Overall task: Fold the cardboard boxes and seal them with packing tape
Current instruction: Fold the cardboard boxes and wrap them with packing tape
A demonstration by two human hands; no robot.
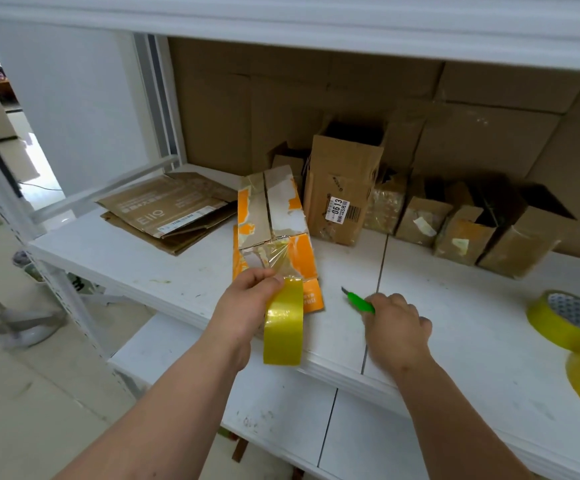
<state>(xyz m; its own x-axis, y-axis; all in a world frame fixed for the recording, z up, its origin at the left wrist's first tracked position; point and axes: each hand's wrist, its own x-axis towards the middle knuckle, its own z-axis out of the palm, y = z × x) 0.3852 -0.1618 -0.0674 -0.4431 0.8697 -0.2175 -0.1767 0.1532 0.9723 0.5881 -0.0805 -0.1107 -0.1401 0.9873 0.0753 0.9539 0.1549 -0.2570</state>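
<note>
My left hand has its fingers wrapped over the top of the yellow tape roll, holding it on edge just off the near end of the orange box. A clear strip of tape runs from the roll up onto the box's top, over its centre seam, so I judge the roll is held back to keep that strip taut for a cut. My right hand has its fingers curled round the green utility knife, blade end pointing toward the box, apart from the strip and low over the white shelf that serves as my table.

The orange box lies flat on the shelf with its flaps closed. Behind it stands an open tall brown box bearing a label, with a row of small brown boxes to its right. Flattened cardboard waits at the left. Two spare tape rolls sit at the far right, within easy reach.
</note>
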